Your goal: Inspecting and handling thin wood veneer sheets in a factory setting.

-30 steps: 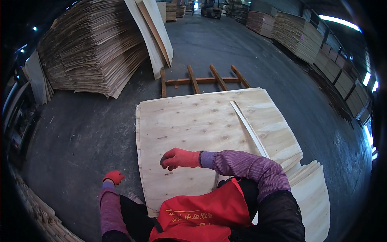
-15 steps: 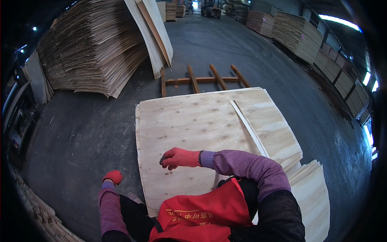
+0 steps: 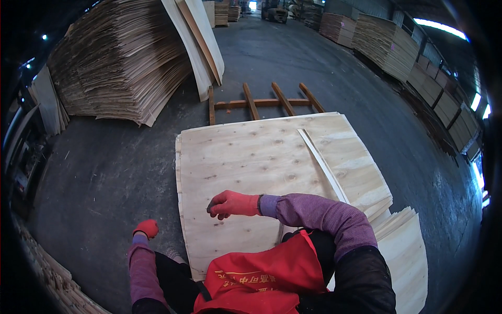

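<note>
A flat stack of pale wood veneer sheets [image 3: 246,172], marked with knots, lies in front of me. My right hand [image 3: 234,204], in a red glove, is over the sheets with its fingers curled together. A small dark patch shows at its fingertips; whether it is a held thing or a soiled glove tip I cannot make out. Left of the stack, above the floor, my left hand [image 3: 146,228] hangs in a red glove, closed like a fist with nothing visible in it. A narrow pale veneer strip [image 3: 323,165] rests on the top sheet, right of centre.
Beyond the sheets a wooden slatted frame [image 3: 260,103] sits on the floor. A tall veneer stack [image 3: 123,63] stands at the far left, with long boards [image 3: 196,47] leaning on it. More sheets [image 3: 405,256] lie at the near right. A forklift [image 3: 274,13] is far back.
</note>
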Available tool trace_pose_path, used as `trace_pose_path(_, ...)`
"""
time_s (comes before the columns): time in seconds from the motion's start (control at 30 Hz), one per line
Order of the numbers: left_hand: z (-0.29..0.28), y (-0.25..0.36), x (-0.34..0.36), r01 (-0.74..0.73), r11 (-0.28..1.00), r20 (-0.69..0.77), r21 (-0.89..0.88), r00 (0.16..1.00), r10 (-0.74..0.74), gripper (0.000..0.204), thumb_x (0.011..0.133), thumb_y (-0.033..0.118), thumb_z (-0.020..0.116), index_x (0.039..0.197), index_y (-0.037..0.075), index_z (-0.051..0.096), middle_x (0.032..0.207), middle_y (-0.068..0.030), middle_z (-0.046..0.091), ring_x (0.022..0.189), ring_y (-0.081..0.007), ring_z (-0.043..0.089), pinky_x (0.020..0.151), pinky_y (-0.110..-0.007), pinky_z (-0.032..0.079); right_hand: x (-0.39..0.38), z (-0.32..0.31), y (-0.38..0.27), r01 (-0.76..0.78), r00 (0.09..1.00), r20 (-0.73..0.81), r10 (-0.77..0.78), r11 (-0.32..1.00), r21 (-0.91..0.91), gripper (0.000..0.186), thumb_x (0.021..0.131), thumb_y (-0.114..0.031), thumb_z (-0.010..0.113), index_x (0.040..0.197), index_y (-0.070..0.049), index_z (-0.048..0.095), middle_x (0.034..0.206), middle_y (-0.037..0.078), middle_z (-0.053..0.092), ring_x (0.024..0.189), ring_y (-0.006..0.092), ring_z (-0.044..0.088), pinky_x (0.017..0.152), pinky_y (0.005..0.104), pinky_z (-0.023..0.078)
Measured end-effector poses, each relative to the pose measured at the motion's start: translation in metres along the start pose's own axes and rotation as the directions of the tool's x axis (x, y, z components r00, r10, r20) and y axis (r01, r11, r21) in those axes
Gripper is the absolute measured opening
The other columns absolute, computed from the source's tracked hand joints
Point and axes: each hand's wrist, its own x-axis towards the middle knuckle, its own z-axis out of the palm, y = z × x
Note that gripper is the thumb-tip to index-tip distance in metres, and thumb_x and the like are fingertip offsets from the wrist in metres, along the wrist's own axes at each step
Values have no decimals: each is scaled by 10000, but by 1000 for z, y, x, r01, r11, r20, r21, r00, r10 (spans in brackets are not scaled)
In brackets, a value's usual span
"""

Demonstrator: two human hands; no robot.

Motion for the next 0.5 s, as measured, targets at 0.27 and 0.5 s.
trace_pose_path(0.27,6,-7,9,-98,992,-31,75,994,101,236,779,179,480,857,30,645,806,-147,671,714,-270,661,670,-396,508,-3,0,-3,8,1000,5,-8,1000,19,276,850,-232,556,996,-4,612,881,45,636,748,131,599,644,265,481)
trace_pose_path(0.5,14,-19,21,-228,962,-34,149,971,235,244,782,167,461,865,17,635,797,-151,669,712,-272,661,668,-402,508,-4,0,-4,4,1000,8,-4,1000,24,281,851,-234,556,1002,-4,611,888,48,636,749,131,597,647,266,479)
